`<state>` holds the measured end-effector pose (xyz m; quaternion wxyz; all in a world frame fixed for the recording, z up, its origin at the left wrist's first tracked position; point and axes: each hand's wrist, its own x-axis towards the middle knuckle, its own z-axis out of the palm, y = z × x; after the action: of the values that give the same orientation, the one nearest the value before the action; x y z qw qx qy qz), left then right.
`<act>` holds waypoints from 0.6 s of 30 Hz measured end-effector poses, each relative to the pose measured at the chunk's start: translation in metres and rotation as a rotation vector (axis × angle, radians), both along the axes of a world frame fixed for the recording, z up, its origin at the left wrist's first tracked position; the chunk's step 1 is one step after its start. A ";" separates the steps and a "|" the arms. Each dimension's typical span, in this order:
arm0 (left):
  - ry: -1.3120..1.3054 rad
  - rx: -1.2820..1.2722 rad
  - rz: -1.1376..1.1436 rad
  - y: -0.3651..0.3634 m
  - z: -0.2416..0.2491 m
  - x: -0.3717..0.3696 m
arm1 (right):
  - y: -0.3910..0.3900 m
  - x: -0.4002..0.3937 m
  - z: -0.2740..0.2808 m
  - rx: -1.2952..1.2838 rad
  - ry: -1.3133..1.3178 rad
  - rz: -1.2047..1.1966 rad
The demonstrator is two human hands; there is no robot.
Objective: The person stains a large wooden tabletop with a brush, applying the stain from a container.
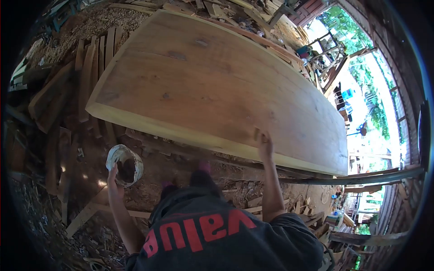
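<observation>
My left hand (114, 177) grips the rim of a white tub (114, 155), smeared on its walls, with dark brown stuff inside. The tub hangs to the left, below the near edge of a big wooden slab (194, 81). That slab has a smooth reddish-brown face with a few dark knots and a pale yellow edge. Over its near edge, right of the middle, my right hand (266, 148) is closed, fingertips at the face. A small brownish blurred shape (257, 134) shows at those fingers; I cannot tell what it is.
Long boards (97, 67) lean and lie at the left, beside heaps of wood shavings (108, 22). Offcuts and chips cover the ground around my feet. A horizontal beam (361, 179) runs off to the right, where the shed opens to daylight and greenery.
</observation>
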<state>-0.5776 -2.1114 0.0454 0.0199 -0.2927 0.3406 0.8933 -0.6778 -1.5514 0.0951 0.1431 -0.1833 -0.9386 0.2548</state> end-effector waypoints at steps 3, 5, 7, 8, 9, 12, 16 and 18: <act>-0.040 0.027 0.028 0.003 -0.005 0.003 | 0.031 0.013 -0.030 0.176 0.018 -0.103; -0.029 0.081 0.031 0.004 -0.008 0.001 | -0.019 0.016 -0.012 0.105 0.018 -0.090; -0.006 0.085 0.018 0.008 -0.010 -0.011 | -0.082 0.018 -0.030 -0.009 -0.043 0.155; 0.020 0.084 0.011 0.011 -0.010 -0.019 | -0.121 0.023 -0.028 0.013 -0.090 0.276; 0.020 0.085 -0.007 0.016 -0.004 -0.029 | -0.150 0.027 -0.028 -0.128 0.142 0.524; 0.050 0.097 -0.046 0.039 0.019 -0.066 | -0.173 0.022 0.033 -0.547 0.014 0.576; 0.145 0.105 -0.070 0.056 0.028 -0.102 | 0.019 -0.017 -0.068 -1.049 0.226 0.031; 0.153 0.110 -0.086 0.065 0.036 -0.119 | 0.025 -0.023 0.012 -0.115 0.101 -0.107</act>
<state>-0.6963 -2.0463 0.0817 0.0482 -0.2070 0.3039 0.9287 -0.7007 -1.5267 0.1070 0.1930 -0.2282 -0.9028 0.3092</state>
